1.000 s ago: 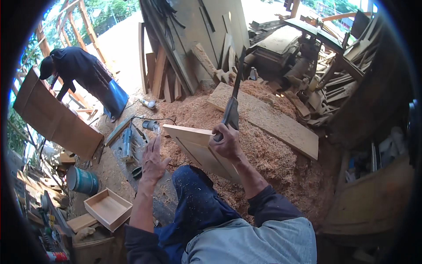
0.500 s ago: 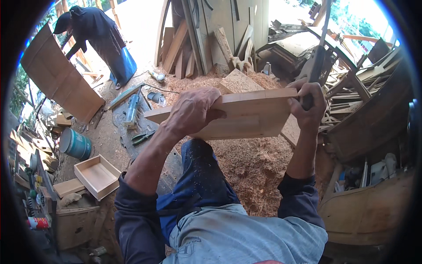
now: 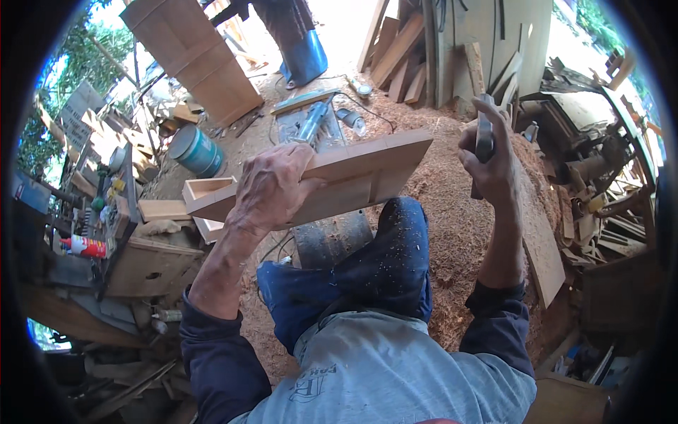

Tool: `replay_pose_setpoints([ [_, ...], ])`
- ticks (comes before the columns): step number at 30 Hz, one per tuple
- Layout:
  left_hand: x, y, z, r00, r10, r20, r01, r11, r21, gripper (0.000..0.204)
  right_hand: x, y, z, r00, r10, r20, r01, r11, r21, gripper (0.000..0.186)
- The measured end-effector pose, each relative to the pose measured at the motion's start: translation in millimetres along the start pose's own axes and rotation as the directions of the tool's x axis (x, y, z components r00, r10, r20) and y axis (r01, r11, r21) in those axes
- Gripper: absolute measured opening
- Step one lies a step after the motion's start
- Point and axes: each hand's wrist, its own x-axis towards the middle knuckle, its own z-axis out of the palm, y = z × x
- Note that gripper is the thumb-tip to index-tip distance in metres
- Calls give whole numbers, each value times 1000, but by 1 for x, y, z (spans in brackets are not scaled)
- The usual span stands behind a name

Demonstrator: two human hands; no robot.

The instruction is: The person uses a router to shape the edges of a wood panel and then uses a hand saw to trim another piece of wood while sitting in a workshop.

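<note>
My left hand (image 3: 272, 182) is closed over the upper edge of a pale wooden panel (image 3: 353, 177). The panel is held tilted above my knees, its right end higher than its left, and a strip or seam crosses its face. To the right of the panel and apart from it, my right hand (image 3: 498, 159) is wrapped round a dark, narrow hand tool (image 3: 484, 138) with an elongated body. The tool stands nearly upright in the fingers; its exact kind does not show. Behind the panel sits a small open wooden drawer (image 3: 205, 187), partly hidden.
Wood shavings (image 3: 459, 247) cover the ground, with a loose board (image 3: 540, 247) on the right. Ahead lie a blue power tool (image 3: 311, 121) and a cord. A teal bucket (image 3: 196, 152) stands left. Another person (image 3: 293, 35) is beside a tall wooden panel (image 3: 194, 56). Scrap wood leans behind.
My right hand has come off the panel's right end and moved away with the dark tool. The left hand still grips the panel. The view has turned leftward.
</note>
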Motion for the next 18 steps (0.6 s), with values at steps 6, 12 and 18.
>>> replay_pose_setpoints([
  [6, -43, -24, 9, 987, -135, 82, 130, 989, 64, 37, -44, -3, 28, 984, -177, -26, 165, 953, -253, 87],
  [12, -61, -35, 9, 945, -300, 133, 286, 951, 117, 38, -100, 9, 43, 984, -85, -155, 69, 992, -106, 71],
  [18, -54, -27, 26, 952, -300, 51, 297, 952, 69, 38, -136, 16, 78, 978, -115, -177, 144, 976, 164, 81],
])
